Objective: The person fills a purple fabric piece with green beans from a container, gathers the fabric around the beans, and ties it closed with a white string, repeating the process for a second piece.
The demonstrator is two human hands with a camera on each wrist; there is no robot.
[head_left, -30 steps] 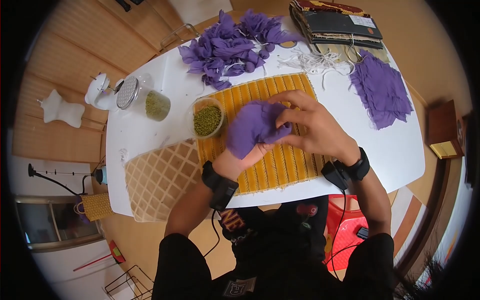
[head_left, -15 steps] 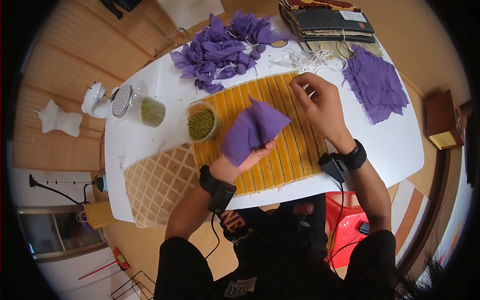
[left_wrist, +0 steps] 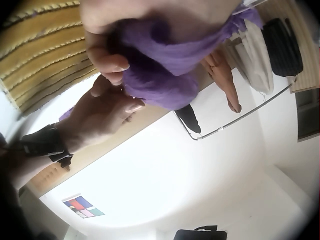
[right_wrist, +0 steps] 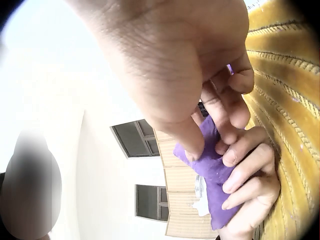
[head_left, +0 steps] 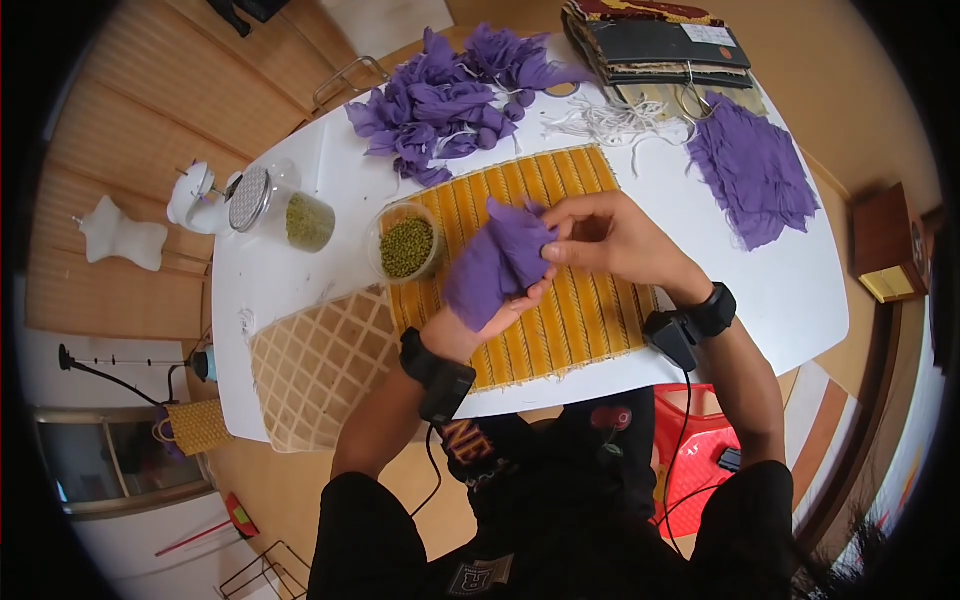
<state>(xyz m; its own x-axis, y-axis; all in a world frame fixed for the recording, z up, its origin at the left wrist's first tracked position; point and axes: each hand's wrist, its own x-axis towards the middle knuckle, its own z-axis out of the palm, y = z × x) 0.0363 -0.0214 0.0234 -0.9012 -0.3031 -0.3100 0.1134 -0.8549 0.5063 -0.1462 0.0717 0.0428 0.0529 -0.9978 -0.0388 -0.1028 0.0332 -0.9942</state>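
A piece of thin purple cloth [head_left: 490, 262] drapes over the palm of my left hand [head_left: 512, 312]. In the right wrist view the left fingers [right_wrist: 252, 167] curl against the cloth's side. My right hand [head_left: 625, 240] has come in from the right and pinches the cloth's upper edge between thumb and fingers. The cloth [left_wrist: 165, 92] hangs in soft folds in the left wrist view, covering much of the left palm. Both hands are over a yellow striped fabric mat [head_left: 570, 340]. Left of them stands a clear bowl [head_left: 374, 255] of green beans [head_left: 406, 248].
Purple tied cloth bundles [head_left: 440, 100] lie at the back. White strings [head_left: 615, 122], a stack of purple cloth pieces [head_left: 750, 170] and a dark sample book [head_left: 660, 50] are at the back right. A jar [head_left: 308, 222] stands left, beyond a beige lattice-patterned mat [head_left: 320, 360].
My right hand first leaves the cloth, moving up and right, then comes back and pinches its upper edge. The left hand keeps the cloth in its palm, over the yellow mat.
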